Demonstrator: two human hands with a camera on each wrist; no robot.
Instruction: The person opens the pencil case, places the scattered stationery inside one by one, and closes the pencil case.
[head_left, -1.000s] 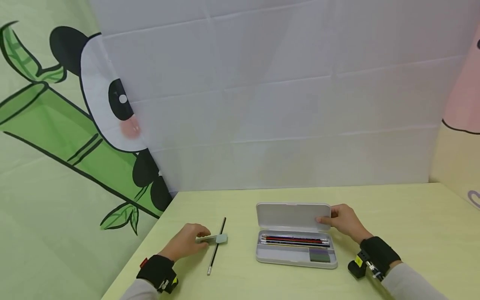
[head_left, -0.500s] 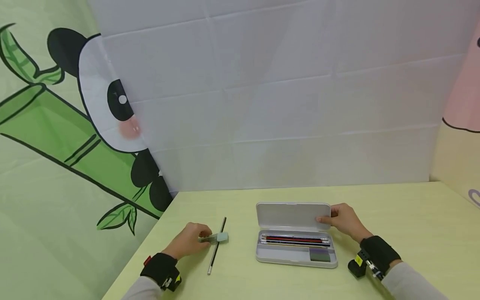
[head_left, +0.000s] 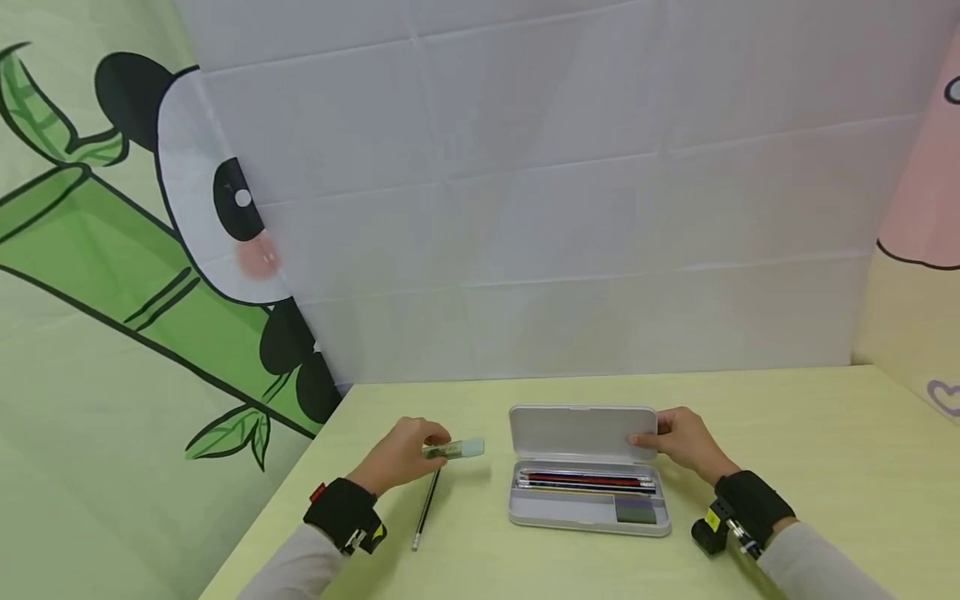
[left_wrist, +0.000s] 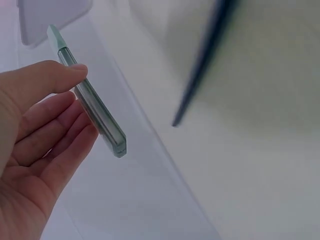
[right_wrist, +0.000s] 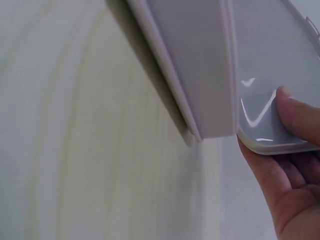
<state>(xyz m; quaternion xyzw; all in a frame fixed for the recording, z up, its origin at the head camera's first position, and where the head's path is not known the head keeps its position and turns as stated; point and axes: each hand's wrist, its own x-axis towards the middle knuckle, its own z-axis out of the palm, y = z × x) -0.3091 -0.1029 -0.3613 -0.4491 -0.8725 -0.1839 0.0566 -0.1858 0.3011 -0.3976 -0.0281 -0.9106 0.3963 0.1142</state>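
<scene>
My left hand (head_left: 405, 450) pinches a slim flat clear case with a pale mint cap (head_left: 471, 447), held above the table. In the left wrist view the thumb presses on one face of this slim case (left_wrist: 102, 112) and the fingers curl behind it. Below lies a black pencil (head_left: 425, 512), partly covered by the hand. My right hand (head_left: 688, 446) grips the right edge of the raised lid (head_left: 570, 432) of a white pencil case (head_left: 555, 508). In the right wrist view the thumb rests on the lid's inner face (right_wrist: 265, 55).
Inside the pencil case lie several pencils (head_left: 585, 481) in the rear compartment and a dark grey-green block (head_left: 635, 509) at the front right. The pale yellow table (head_left: 787, 417) meets a white cloth backdrop (head_left: 562, 208) behind.
My left hand has lifted the slim case off the spot over the pencil and carried it rightward, toward the pencil case. The right hand keeps its grip on the lid.
</scene>
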